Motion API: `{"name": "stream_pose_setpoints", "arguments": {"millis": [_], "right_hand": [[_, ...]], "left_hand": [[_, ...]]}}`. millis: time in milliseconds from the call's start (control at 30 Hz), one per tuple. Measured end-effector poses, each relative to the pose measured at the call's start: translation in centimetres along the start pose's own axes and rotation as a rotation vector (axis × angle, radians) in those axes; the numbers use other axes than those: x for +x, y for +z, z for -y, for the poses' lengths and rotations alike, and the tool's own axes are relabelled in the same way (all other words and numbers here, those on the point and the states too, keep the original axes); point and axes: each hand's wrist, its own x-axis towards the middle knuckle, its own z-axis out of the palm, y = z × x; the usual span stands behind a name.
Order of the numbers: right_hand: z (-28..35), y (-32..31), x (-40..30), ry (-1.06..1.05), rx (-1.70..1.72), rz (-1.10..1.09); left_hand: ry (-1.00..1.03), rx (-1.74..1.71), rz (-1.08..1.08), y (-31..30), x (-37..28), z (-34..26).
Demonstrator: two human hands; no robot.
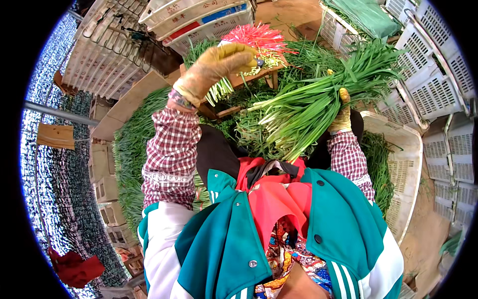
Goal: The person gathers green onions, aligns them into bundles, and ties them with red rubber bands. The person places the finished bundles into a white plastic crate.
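My left hand (pixel 220 67), in a yellowish glove, is raised over a low wooden stool (pixel 244 78), its fingers bent. A small dark piece (pixel 259 62) shows at its fingertips; whether they grip it cannot be told. On the stool lie red plastic-like ties (pixel 257 37) with yellow ends (pixel 269 58). White stem ends of a smaller green bunch (pixel 219 91) stick out below the left wrist. My right hand (pixel 343 112), in a yellow glove, is closed around a big bunch of long green stalks, likely garlic chives (pixel 310 101), leaves to the upper right, pale ends to the lower left.
Piled greens (pixel 138 145) line the left side, behind a board (pixel 127 104). Loose leaves (pixel 242 127) cover the floor before me. A white plastic crate (pixel 414 160) stands at right, stacked crates (pixel 429 63) beyond it. More crates (pixel 209 22) are stacked behind the stool.
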Motion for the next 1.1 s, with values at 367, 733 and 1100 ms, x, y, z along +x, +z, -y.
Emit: {"name": "stream_pose_setpoints", "arguments": {"millis": [367,733,1100], "right_hand": [[-3.0,0.8,1.7,0.097,-0.096,0.081],[-12.4,-2.7,9.8,-0.153,2.416,-0.815],[-17.8,-2.2,4.2,0.684,-0.717,-0.27]], "left_hand": [[-0.183,-0.232,0.429,8.4,-2.5,15.6],[-0.378,-0.672,-0.176,7.9,-1.8,28.5],[-0.421,-1.671,-0.193,10.2,-2.8,27.0]]}}
